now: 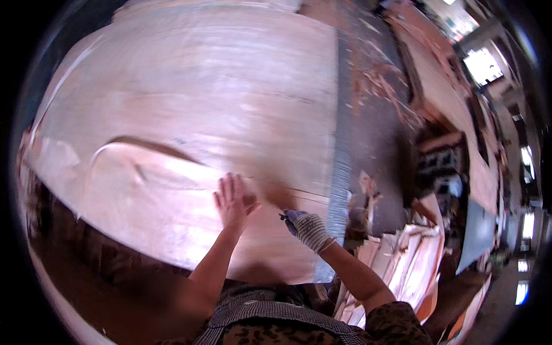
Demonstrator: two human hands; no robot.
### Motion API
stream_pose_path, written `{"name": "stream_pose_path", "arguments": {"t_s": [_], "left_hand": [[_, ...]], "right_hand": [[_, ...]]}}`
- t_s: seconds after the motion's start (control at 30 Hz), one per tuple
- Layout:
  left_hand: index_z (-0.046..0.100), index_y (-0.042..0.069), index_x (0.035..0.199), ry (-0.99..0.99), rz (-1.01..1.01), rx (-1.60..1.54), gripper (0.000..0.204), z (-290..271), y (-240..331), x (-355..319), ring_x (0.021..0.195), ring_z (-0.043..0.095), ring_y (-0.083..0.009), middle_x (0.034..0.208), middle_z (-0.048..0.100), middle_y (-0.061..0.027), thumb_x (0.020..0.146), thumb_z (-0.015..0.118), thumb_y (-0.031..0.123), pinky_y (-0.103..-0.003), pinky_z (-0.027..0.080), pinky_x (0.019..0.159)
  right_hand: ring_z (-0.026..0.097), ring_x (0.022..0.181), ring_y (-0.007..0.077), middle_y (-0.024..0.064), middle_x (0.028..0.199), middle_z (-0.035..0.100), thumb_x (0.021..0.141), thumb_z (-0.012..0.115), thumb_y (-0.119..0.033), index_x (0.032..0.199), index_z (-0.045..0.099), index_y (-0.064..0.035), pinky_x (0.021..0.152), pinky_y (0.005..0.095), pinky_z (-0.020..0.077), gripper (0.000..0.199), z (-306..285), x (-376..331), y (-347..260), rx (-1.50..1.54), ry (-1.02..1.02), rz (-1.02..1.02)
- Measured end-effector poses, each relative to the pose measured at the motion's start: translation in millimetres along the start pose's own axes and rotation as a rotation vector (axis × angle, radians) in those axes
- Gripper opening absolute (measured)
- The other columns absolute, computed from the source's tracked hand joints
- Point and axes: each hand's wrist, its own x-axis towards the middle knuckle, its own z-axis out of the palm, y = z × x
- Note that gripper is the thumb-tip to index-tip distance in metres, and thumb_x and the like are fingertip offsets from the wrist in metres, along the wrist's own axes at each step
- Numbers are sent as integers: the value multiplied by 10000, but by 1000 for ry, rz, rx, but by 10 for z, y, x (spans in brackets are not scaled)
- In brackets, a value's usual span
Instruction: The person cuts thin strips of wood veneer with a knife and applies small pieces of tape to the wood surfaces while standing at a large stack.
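Head view: sheet pile (pixel 398 265), probably veneer, near right hand (pixel 307 227).

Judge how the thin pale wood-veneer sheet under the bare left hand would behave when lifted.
The thin pale wood-veneer sheet is probably floppy: its raised edge bends in a curve. It may tear easily; ragged reddish wood scraps lie nearby.

Overexposed windows (pixel 483 65), dark corners
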Motion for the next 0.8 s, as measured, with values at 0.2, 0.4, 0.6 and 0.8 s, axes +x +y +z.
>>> {"name": "stream_pose_path", "arguments": {"t_s": [0.2, 0.4, 0.6, 0.8], "left_hand": [[366, 194, 1332, -28, 15, 202, 698, -915, -1038, 713, 1229, 383, -229, 1289, 465, -45, 725, 675, 347, -561, 113, 1047], [606, 118, 834, 26, 371, 541, 131, -1345, -1473, 381, 912, 544, -218, 893, 570, -78, 742, 593, 211, -444, 386, 847], [535, 87, 739, 288, 75, 172, 50, -1978, -1745, -1503, 597, 572, -292, 705, 558, -92, 768, 560, 120, -399, 468, 522], [593, 27, 993, 9, -1052, 63, 209, -1510, -2852, -3782, 818, 604, -337, 886, 635, -149, 818, 548, 132, -359, 486, 694]], "right_hand": [[603, 673, 331, 156, 758, 616, 817, 531, -243, 979, 566, -109, 569, 446, 479, 213, 78, 6, -268, -51, -106, 226], [600, 626, 348, 174, 691, 610, 840, 508, -250, 993, 502, -75, 551, 465, 463, 232, 60, 38, -295, -83, -121, 180], [591, 590, 369, 178, 661, 610, 844, 497, -263, 1003, 489, -70, 537, 477, 459, 250, -10, 123, -108, -23, -5, 94], [595, 684, 364, 199, 746, 608, 817, 531, -236, 918, 560, -58, 597, 464, 459, 207, 343, 88, 545, 165, -8, 348]]}}
